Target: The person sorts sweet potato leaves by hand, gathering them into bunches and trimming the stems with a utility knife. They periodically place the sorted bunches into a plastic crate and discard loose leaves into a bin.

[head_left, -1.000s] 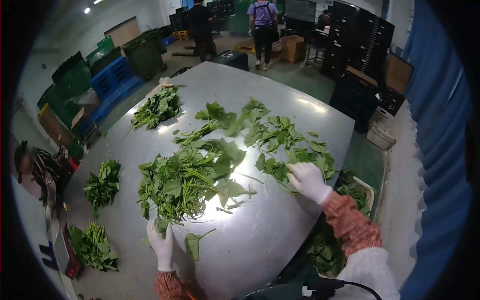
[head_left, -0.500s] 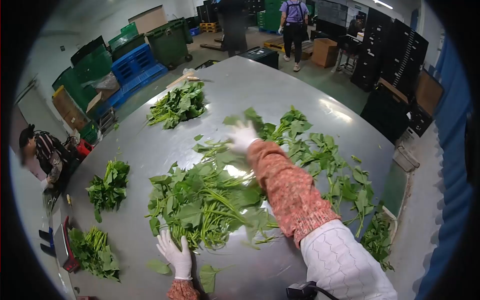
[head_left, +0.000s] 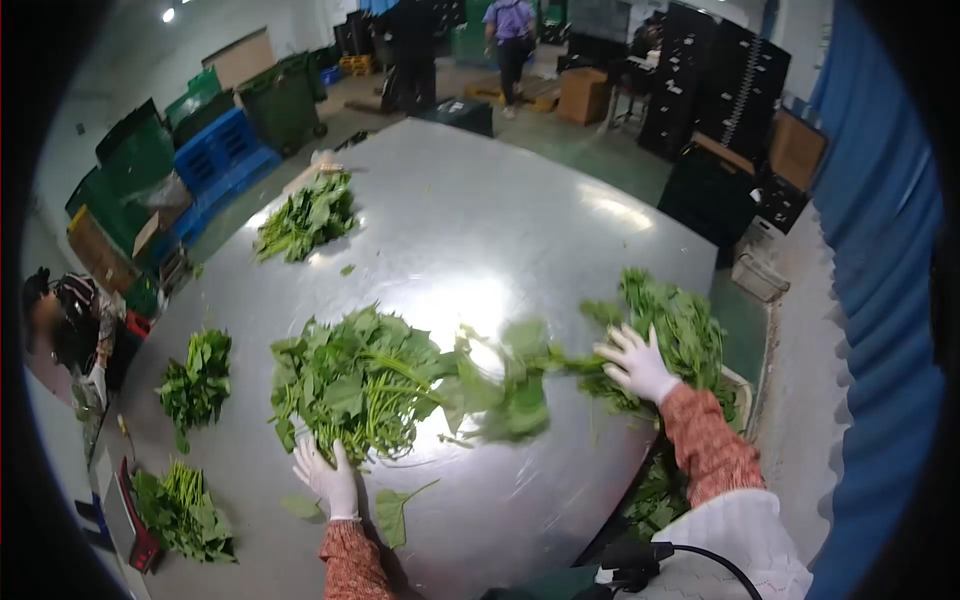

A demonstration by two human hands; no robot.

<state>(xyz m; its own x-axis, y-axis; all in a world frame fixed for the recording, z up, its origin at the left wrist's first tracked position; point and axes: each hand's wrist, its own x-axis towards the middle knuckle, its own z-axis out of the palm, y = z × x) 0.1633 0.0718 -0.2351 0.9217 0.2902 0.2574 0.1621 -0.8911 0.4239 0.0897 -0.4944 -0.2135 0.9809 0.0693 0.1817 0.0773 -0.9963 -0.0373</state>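
Note:
My gloved left hand (head_left: 328,482) lies with spread fingers at the near edge of a large pile of leafy greens (head_left: 345,375), touching its stems. At the right side of the metal table, my gloved right hand (head_left: 638,365) is open and pressed against a heap of leafy greens (head_left: 685,325). Between the two heaps, blurred loose greens (head_left: 515,385) stretch across the tabletop. A single leaf (head_left: 395,512) rests just right of my left wrist. More greens (head_left: 660,495) show below the table's right edge.
Separate bunches of greens sit at the far left (head_left: 308,215), left (head_left: 195,380) and near left (head_left: 185,510) of the metal table (head_left: 560,230). By the last bunch stands a red-edged device (head_left: 140,520). A person (head_left: 75,320) is at the left; two others stand behind.
My right hand has swept from the table's middle to its right side, and the greens there are now bunched at that edge. My left hand stays by the big pile. The view has shifted.

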